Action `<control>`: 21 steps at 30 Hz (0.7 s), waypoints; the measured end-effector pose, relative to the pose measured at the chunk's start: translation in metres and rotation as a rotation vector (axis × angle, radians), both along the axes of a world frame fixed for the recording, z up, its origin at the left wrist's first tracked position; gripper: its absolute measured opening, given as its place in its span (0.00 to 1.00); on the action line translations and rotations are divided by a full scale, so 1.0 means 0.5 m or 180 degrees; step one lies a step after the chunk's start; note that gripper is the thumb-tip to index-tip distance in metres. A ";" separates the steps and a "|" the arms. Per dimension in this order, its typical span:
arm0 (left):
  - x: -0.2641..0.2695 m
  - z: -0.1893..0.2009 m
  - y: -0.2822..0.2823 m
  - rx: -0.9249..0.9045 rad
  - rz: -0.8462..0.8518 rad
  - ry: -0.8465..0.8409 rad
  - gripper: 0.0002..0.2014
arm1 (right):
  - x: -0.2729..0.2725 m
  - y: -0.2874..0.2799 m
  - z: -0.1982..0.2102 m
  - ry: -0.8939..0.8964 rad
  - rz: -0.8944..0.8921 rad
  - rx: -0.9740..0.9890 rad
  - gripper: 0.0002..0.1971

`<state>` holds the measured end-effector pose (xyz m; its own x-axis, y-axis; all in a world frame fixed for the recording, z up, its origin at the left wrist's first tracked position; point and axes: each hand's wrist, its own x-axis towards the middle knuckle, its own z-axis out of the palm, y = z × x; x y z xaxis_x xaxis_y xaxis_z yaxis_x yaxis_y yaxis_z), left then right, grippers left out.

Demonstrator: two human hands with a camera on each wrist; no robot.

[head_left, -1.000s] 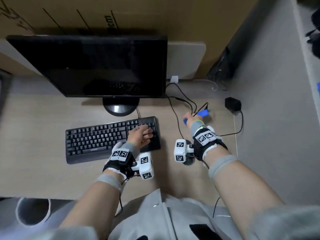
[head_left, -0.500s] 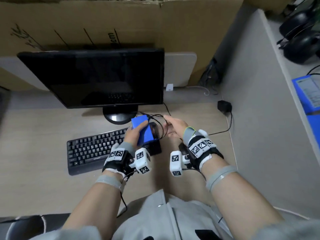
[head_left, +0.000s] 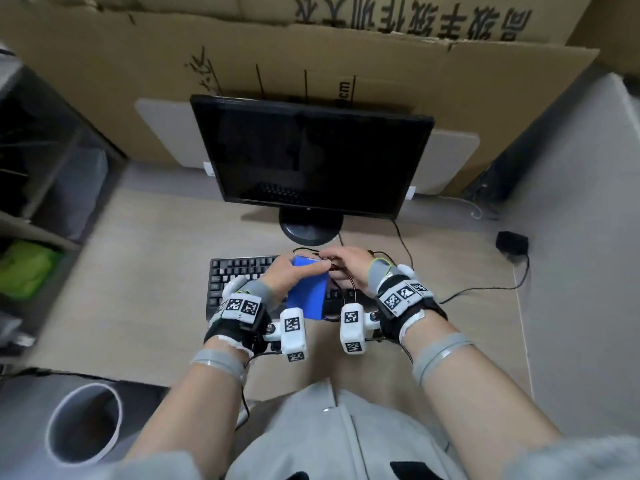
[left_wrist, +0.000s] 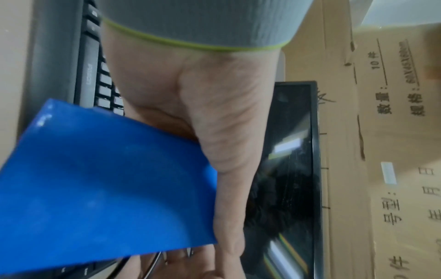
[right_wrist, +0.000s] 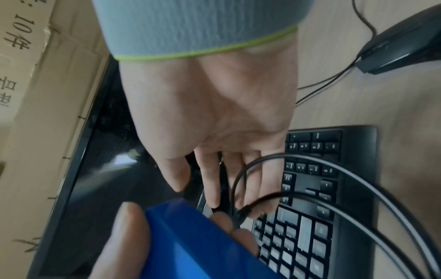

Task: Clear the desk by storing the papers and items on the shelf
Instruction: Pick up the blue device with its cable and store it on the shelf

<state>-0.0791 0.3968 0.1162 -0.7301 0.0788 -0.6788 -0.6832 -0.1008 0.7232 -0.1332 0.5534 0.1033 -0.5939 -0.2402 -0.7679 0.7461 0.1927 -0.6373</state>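
Observation:
A blue rectangular block with thin black cables hangs above the keyboard's right end. My left hand grips it, thumb on one face and fingers on the other; the left wrist view shows the block under the palm of that left hand. My right hand lies over the block's top end. In the right wrist view the right hand has the black cable and its plug between its fingers, next to the block. The cable loops over the keys.
A black keyboard and a monitor stand mid-desk, cardboard behind. A black mouse and an adapter lie on the right. Shelves with a green item are left. A grey bin stands below.
My right hand brought the blue block from the desk's right side to the keyboard. The left hand left the keys and took hold of it. The head view swung left.

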 end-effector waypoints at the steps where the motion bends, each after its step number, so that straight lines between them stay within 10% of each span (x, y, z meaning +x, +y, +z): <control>1: 0.004 -0.001 -0.010 0.0058 0.0145 0.0033 0.20 | 0.007 -0.009 -0.001 0.0058 0.0027 -0.0041 0.18; 6: -0.007 -0.013 -0.048 -0.0247 0.1041 -0.0174 0.29 | 0.036 -0.018 -0.006 -0.0082 -0.0320 -0.0341 0.24; 12: 0.011 -0.044 -0.019 -0.0581 0.1238 0.0036 0.14 | 0.008 0.028 0.016 0.0445 -0.1216 -0.0473 0.40; 16: 0.021 -0.057 0.004 -0.0852 0.0800 0.0451 0.09 | -0.028 0.082 0.045 0.0626 -0.1647 -0.0849 0.04; 21: 0.008 -0.037 0.061 -0.0944 0.0187 0.0633 0.18 | -0.033 0.080 0.072 0.1231 -0.1016 -0.0691 0.12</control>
